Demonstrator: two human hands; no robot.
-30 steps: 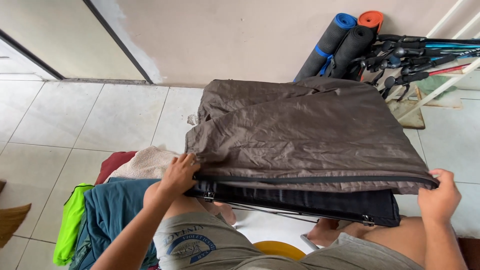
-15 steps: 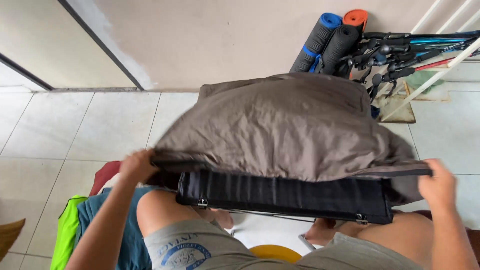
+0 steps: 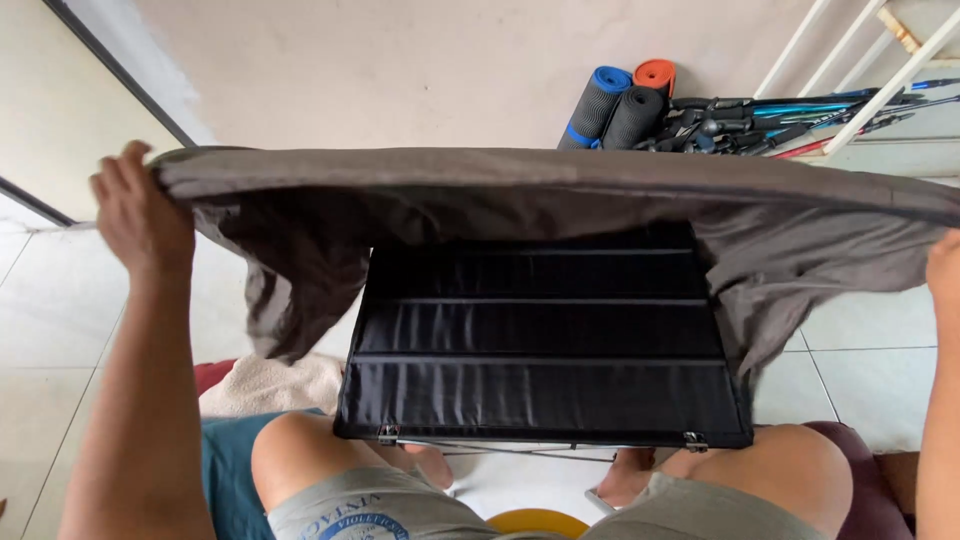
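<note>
- The left hand (image 3: pixel 140 215) is raised, with its fingers curled tight over one end of the top hem of a grey-brown cloth (image 3: pixel 520 180).
- The right hand (image 3: pixel 945 270) sits at the picture's edge and only part of it shows. It meets the other end of the same hem, but the grip itself cannot be told from here.
- Between the two hands the cloth is stretched out flat and lifted, its upper edge running nearly level from one hand to the other. Loose folds hang down just below each hand.
- Under the lifted cloth, between and below the hands, lies a black folding bench (image 3: pixel 545 340) with ribbed fabric panels and small metal clasps along its near edge.
- The near edge of the bench rests just above the person's bare knees.
- Below the left hand, beside the knee, lie a beige towel (image 3: pixel 270 385) and a teal garment (image 3: pixel 225 470) on the tiled floor (image 3: pixel 60 320).
- Beyond the right hand, against the wall, stand rolled mats (image 3: pixel 620 100) in blue, orange and dark grey, with a bundle of poles (image 3: pixel 780 125) beside them.
</note>
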